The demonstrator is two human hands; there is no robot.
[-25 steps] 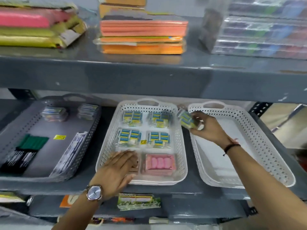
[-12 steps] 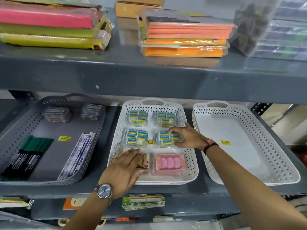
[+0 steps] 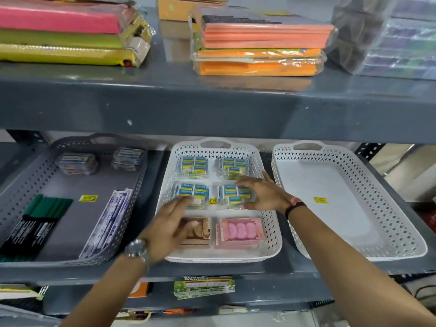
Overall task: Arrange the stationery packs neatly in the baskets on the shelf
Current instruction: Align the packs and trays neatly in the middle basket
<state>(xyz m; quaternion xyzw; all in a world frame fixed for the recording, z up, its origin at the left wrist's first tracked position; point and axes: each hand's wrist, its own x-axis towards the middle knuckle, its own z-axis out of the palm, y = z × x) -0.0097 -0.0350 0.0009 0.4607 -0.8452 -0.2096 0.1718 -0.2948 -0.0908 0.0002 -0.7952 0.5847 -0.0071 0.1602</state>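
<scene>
While a second ago the right hand (image 3: 262, 195) held an eraser pack above the gap between the two white baskets, it now rests inside the middle basket (image 3: 271, 230), fingers curled around the right-hand eraser pack (image 3: 233, 194) in the second row, thumb at the near edge, pressing it into line. That pack has joined the grid, which suggests this basket is close to tidy: four blue-and-yellow eraser packs sit two by two at the back of the middle basket, with a pink box (image 3: 239, 232) and a brown box (image 3: 200, 231) in the front row. Over the same second, the left hand (image 3: 169, 228) has slid from the brown box toward the left-hand pack in the second row; it is blurred, fingers spread flat, gripping nothing. To the right of the middle basket, a second white basket (image 3: 389, 232) holds only a yellow price sticker (image 3: 320, 200). To its left, a grey basket (image 3: 132, 208) carries green markers (image 3: 47, 208), a long wrapped pack and two small packs at the back. All three stand on a grey shelf (image 3: 212, 271).
</scene>
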